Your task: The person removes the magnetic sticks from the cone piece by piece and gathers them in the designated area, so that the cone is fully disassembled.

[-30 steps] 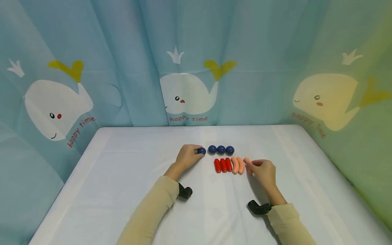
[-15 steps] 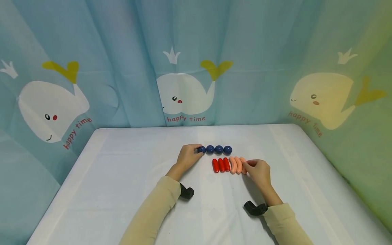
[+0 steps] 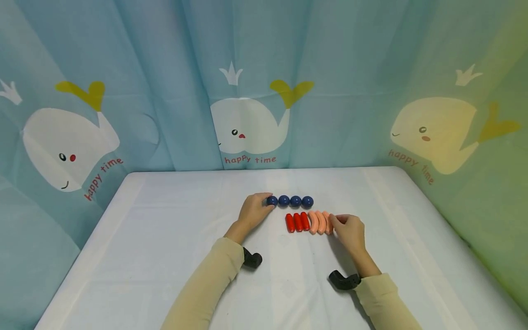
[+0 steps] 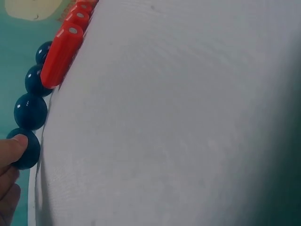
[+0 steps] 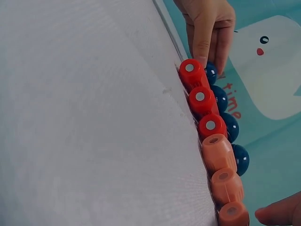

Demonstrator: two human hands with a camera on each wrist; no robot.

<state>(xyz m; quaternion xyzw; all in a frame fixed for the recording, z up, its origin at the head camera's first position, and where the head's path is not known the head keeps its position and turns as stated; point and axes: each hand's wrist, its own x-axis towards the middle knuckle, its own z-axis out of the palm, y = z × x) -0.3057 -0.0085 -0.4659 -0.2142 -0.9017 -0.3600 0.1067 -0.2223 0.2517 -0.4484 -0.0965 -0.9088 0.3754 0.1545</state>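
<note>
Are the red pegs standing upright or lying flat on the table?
Lying flat. The three red pegs rest on their sides, packed side by side on the table, round ends facing the right wrist camera.

Bright, even light — soft shadows; wrist views blurred at edges.

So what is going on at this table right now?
A person is lining up small pieces on a white table. The left hand pinches the end one of four blue balls in the far row. The right hand touches the last of three orange cylinders, which sit beside three red cylinders in the near row.
</note>
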